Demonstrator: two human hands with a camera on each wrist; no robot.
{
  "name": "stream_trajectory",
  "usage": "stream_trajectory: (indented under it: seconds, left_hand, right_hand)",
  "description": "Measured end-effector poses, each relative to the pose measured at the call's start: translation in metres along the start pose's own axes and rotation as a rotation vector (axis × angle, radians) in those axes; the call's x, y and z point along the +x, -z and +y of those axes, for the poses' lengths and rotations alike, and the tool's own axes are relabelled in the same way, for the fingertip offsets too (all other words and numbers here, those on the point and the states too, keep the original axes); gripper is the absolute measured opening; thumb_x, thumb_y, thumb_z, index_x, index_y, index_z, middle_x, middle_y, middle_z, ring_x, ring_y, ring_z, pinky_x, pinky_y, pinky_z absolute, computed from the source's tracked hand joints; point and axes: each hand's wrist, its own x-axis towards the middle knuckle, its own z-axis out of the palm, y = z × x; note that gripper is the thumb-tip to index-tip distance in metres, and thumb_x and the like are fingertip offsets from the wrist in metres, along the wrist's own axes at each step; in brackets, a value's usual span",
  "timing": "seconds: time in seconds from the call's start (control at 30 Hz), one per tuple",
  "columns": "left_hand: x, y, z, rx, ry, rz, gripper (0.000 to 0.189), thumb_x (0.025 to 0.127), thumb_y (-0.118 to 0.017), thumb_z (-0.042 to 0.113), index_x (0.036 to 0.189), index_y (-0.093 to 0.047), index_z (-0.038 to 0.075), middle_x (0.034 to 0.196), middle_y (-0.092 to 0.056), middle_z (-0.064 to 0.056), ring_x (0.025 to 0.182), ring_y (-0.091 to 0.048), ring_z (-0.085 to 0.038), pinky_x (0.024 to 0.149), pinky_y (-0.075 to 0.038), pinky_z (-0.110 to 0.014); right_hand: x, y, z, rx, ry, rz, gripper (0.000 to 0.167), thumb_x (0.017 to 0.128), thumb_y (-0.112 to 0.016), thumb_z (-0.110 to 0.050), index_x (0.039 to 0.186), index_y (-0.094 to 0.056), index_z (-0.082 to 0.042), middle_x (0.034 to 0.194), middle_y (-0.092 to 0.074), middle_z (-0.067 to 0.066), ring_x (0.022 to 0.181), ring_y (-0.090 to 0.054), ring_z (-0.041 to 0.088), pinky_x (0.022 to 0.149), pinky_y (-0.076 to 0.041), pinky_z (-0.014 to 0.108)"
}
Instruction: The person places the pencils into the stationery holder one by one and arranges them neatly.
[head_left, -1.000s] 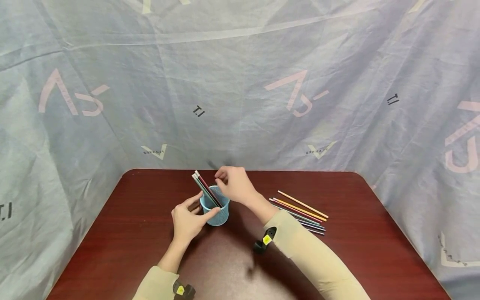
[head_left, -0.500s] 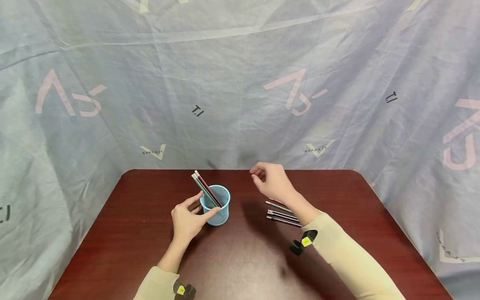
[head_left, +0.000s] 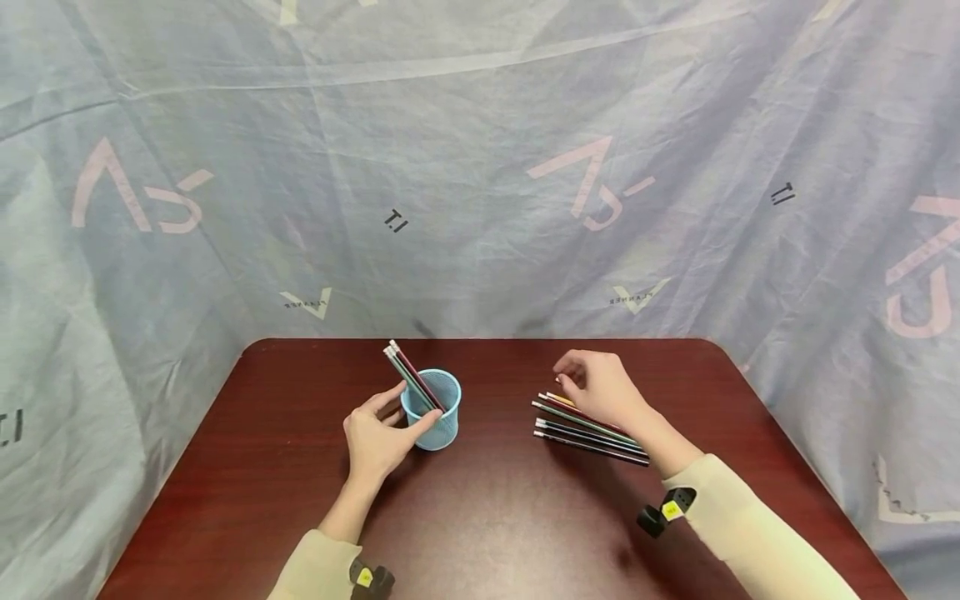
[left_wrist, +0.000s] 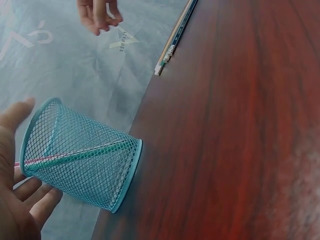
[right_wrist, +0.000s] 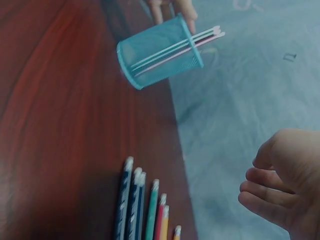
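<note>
My left hand (head_left: 377, 439) holds a light blue mesh pencil cup (head_left: 441, 432) by its rim, thumb at the near side and fingers at the left. Several pencils (head_left: 406, 367) lean in the cup, their white eraser ends sticking out to the left. In the left wrist view, the cup's mesh wall (left_wrist: 95, 165) shows the pencils slanting inside. My right hand (head_left: 600, 390) hovers over a row of loose pencils (right_wrist: 131, 205), fingers loosely curled with nothing between them. It hides part of that row in the head view.
The loose pencils, dark blue, green, red and yellow, lie on the right half of a dark red wooden table (head_left: 480, 517), eraser ends toward the cup. A grey printed cloth (head_left: 465, 167) hangs behind the table and along both sides.
My right hand has moved away from over the cup to the right, then lower above the loose pencils. The left hand and the cup have stayed in place.
</note>
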Motion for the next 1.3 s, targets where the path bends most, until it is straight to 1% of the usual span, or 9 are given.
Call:
stream_trajectory:
  seconds: [0.27,0.5,0.6,0.73,0.87,0.97,1.17,1.3]
  left_hand:
    - [0.000,0.000,0.002,0.027,-0.012,0.005,0.068,0.064,-0.105,0.029,0.124,-0.081,0.009,0.115,-0.081,-0.015,0.091,-0.082,-0.032,0.082,-0.068,-0.044]
    - [0.000,0.000,0.002,0.000,0.024,-0.016,0.070,0.064,-0.106,0.030,0.126,-0.080,0.011,0.118,-0.081,-0.015,0.093,-0.082,-0.033,0.085,-0.068,-0.044]
    - [0.000,0.000,0.001,-0.007,0.039,-0.020,0.070,0.064,-0.106,0.030,0.126,-0.080,0.011,0.118,-0.081,-0.014,0.094,-0.082,-0.032,0.085,-0.068,-0.044]
    - [0.000,0.000,0.000,-0.018,0.041,-0.017,0.070,0.064,-0.106,0.029,0.126,-0.080,0.010,0.118,-0.081,-0.014,0.095,-0.082,-0.033,0.085,-0.068,-0.045]
    - [0.001,0.000,0.001,-0.024,0.032,-0.018,0.070,0.064,-0.106,0.029,0.126,-0.080,0.009,0.118,-0.081,-0.014,0.095,-0.082,-0.033,0.086,-0.068,-0.044]
    - [0.000,0.001,0.002,-0.027,0.037,-0.019,0.069,0.064,-0.106,0.028,0.125,-0.080,0.009,0.117,-0.081,-0.014,0.095,-0.082,-0.033,0.086,-0.067,-0.044]
    - [0.000,0.002,0.003,-0.017,0.042,-0.021,0.068,0.064,-0.105,0.026,0.126,-0.080,0.009,0.118,-0.080,-0.015,0.095,-0.082,-0.034,0.087,-0.067,-0.044]
    - [0.000,0.002,0.003,-0.016,0.041,-0.024,0.069,0.064,-0.105,0.026,0.126,-0.080,0.009,0.119,-0.080,-0.015,0.096,-0.082,-0.033,0.087,-0.067,-0.044]
  right_hand:
    - [-0.025,-0.005,0.016,-0.017,0.015,-0.021,0.011,0.091,-0.075,-0.003,0.095,-0.077,-0.013,0.086,-0.077,-0.003,0.073,-0.070,0.007,0.064,-0.058,0.025]
    - [-0.043,-0.017,0.021,-0.014,0.031,-0.068,0.012,0.089,-0.076,0.000,0.093,-0.076,-0.011,0.082,-0.072,-0.008,0.071,-0.064,0.001,0.062,-0.056,0.021]
    - [-0.051,-0.023,0.022,-0.020,0.049,-0.088,0.011,0.087,-0.078,0.000,0.093,-0.076,-0.009,0.082,-0.072,-0.007,0.070,-0.065,0.003,0.062,-0.057,0.021]
    - [-0.061,-0.032,0.022,-0.055,0.076,-0.126,0.013,0.083,-0.081,0.001,0.091,-0.075,-0.009,0.082,-0.072,-0.006,0.071,-0.066,0.006,0.063,-0.057,0.021]
    - [-0.068,-0.038,0.022,-0.092,0.095,-0.170,0.015,0.083,-0.081,0.001,0.090,-0.075,-0.011,0.083,-0.073,-0.005,0.073,-0.067,0.008,0.064,-0.058,0.022]
    - [-0.072,-0.041,0.022,-0.108,0.101,-0.188,0.015,0.082,-0.082,0.001,0.091,-0.076,-0.010,0.083,-0.073,-0.003,0.074,-0.069,0.010,0.064,-0.058,0.024]
    - [-0.075,-0.047,0.021,-0.143,0.153,-0.165,0.017,0.079,-0.084,0.004,0.086,-0.075,-0.009,0.080,-0.069,-0.002,0.072,-0.066,0.011,0.062,-0.057,0.025]
    - [-0.074,-0.047,0.020,-0.141,0.150,-0.174,0.017,0.081,-0.083,0.005,0.085,-0.075,-0.009,0.079,-0.067,-0.003,0.071,-0.063,0.008,0.061,-0.056,0.024]
